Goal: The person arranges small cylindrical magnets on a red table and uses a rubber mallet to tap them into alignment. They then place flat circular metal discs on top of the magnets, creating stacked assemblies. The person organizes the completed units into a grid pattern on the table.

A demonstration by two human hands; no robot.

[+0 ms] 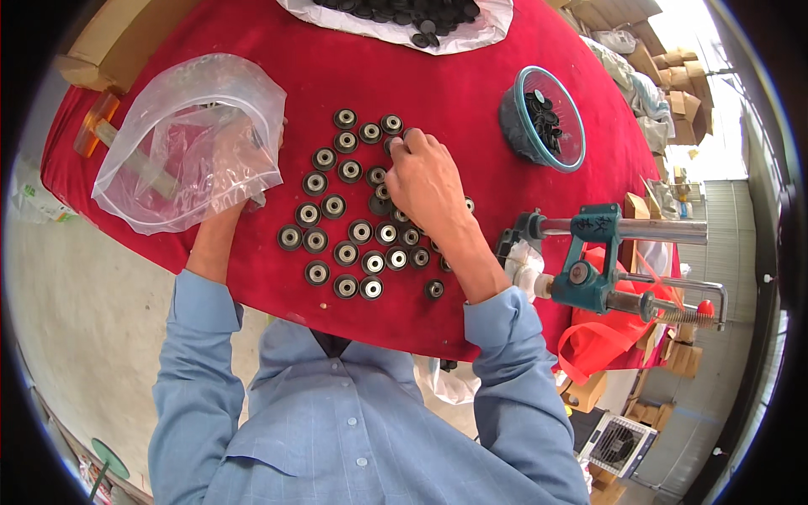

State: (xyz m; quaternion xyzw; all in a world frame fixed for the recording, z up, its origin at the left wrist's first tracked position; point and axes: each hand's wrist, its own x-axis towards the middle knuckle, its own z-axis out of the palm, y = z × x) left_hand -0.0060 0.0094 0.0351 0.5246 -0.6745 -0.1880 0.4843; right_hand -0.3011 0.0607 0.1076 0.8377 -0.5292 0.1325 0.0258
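Several small black rollers with silver metal centres (pixel 334 206) lie in a loose cluster on the red-covered table (pixel 471 101). My right hand (pixel 423 181) is over the cluster's right side, its fingers curled down and closed on a roller (pixel 389 146) at the far end. On the left, a clear plastic bag (pixel 143 198) spreads over my left hand (pixel 240 151), which shows through the film. My left hand appears to grip the bag, though its fingers are partly hidden. Under the bag lies a mallet with an orange head (pixel 97 124) and pale handle.
A blue-green plastic bowl (pixel 509 126) with black caps stands at the far right. Nearer on the right is a green clamp-like press (pixel 582 244) with metal rods, beside a red bag (pixel 593 337). Black caps fill a white sack (pixel 497 25) at the far edge. A cardboard box (pixel 118 38) is far left.
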